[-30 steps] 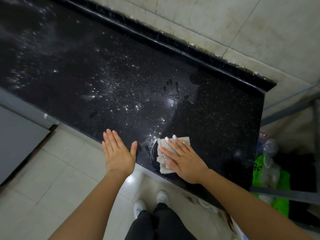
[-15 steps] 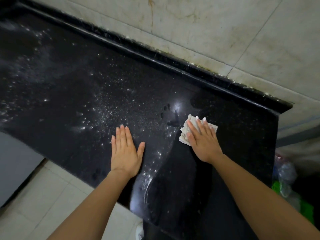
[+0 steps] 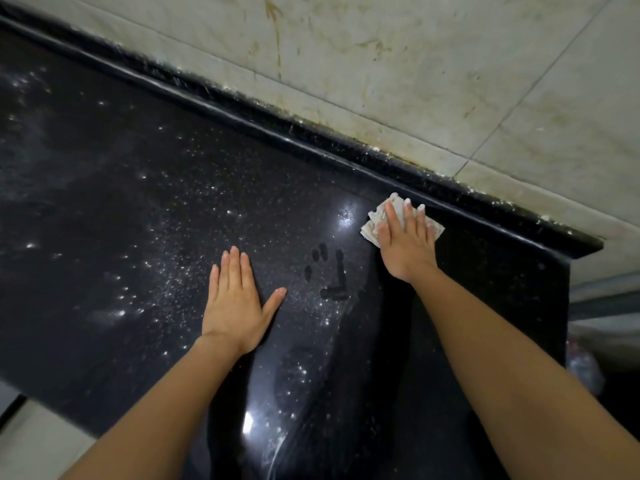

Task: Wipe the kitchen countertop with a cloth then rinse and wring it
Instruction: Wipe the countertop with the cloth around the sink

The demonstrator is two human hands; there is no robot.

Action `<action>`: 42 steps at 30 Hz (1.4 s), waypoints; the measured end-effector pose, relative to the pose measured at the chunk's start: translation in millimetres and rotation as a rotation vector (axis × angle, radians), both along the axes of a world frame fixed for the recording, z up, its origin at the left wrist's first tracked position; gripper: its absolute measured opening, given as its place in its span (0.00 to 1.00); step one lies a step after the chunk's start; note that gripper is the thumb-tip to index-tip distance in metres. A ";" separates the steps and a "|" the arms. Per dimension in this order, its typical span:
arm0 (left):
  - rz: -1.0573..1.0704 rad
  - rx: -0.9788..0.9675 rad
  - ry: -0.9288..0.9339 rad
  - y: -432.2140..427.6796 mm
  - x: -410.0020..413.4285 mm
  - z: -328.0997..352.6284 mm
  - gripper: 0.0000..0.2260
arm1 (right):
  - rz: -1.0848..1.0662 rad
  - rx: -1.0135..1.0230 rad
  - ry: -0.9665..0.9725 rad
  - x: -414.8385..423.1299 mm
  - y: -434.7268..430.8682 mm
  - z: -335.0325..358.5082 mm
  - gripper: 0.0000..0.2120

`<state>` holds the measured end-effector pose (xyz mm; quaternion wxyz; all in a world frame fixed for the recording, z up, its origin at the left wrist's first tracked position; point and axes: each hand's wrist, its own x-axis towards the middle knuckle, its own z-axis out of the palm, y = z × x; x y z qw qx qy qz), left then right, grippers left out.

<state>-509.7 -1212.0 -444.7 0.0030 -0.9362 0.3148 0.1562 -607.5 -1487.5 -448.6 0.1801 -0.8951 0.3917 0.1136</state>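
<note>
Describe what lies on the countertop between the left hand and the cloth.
Head view: only powder-speckled countertop, marked by dark fingerprint smudges, separates the left hand from the cloth.

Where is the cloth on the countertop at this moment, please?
Head view: the cloth lies pressed under the right hand, right of centre on the countertop, beside its raised back edge.

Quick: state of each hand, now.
Left hand: open, palm flat on the countertop, holding nothing.
Right hand: open, straight fingers pressing the cloth onto the countertop.
</note>
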 end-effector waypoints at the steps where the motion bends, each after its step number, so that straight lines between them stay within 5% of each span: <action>1: 0.001 0.000 0.010 -0.2 -0.8 0.5 0.41 | -0.003 0.007 0.001 -0.5 2.9 0.2 0.26; 10: 0.015 -0.014 0.067 -2.8 -1.8 0.3 0.41 | 0.180 0.037 -0.013 -20.8 75.1 3.0 0.26; 19: 0.027 -0.023 0.112 -4.0 -1.0 2.4 0.39 | 0.721 -0.043 -0.007 -63.6 95.3 3.3 0.25; 32: 0.007 -0.081 0.099 -2.6 1.2 -4.9 0.39 | -0.665 -0.074 -0.073 2.2 -6.6 -6.1 0.25; 42: -0.005 -0.100 0.048 -1.8 2.1 -9.6 0.40 | -0.500 0.013 -0.044 113.3 33.5 -3.3 0.29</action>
